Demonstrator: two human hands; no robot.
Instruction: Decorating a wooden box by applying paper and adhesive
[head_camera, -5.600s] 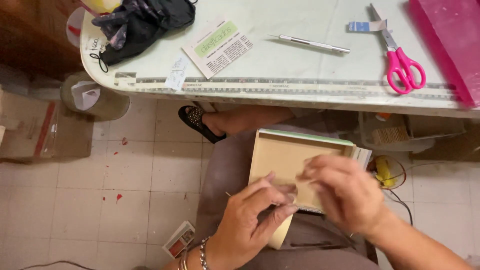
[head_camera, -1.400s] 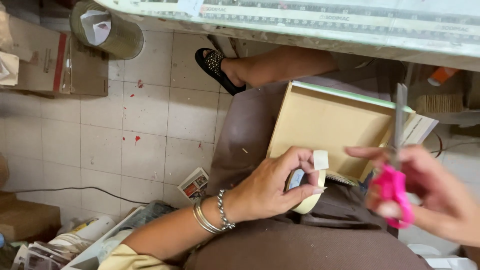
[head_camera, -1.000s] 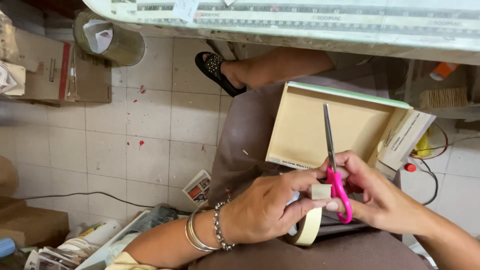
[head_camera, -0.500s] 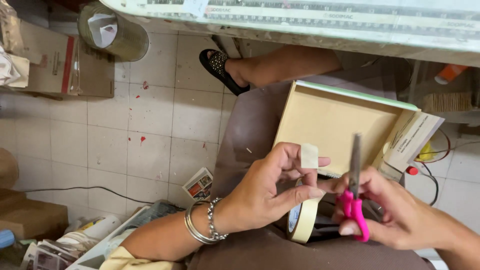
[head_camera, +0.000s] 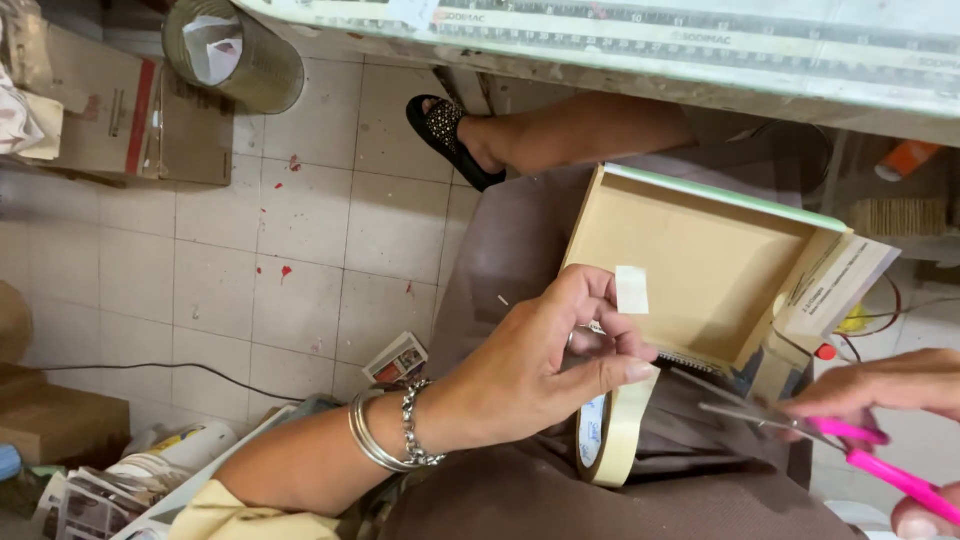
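Fingers (head_camera: 600, 300) of the left hand (head_camera: 530, 370) pinch a short strip of tape (head_camera: 631, 290), which stands up from the fingertips toward twelve o'clock over the open cardboard box (head_camera: 700, 260) on the lap. The thumb of that hand presses against the tape roll (head_camera: 612, 435), which hangs at six o'clock from the thumb, on edge against the brown cloth of the lap. At four o'clock from the roll, the right hand (head_camera: 890, 390) is closed around pink-handled scissors (head_camera: 800, 430), their blades nearly together and pointing at nine o'clock toward the roll.

Several things could go wrong, by my judgement. The strip is held by one end only, so it may curl and stick to the fingers or to itself. The roll is braced by little more than a thumb and could slide off the lap to the tiled floor (head_camera: 330, 220). The scissor tips sit near the left thumb, and a careless swing could nick it.

Room is tight. The table edge (head_camera: 650, 50) runs across twelve o'clock just above the box, and the box walls hem in the strip. The box's far flap hangs toward three o'clock. Open space lies at nine o'clock over the floor, past the bangles (head_camera: 385, 440); a bin (head_camera: 235, 55) and cardboard cartons (head_camera: 100, 110) stand well apart at ten o'clock.
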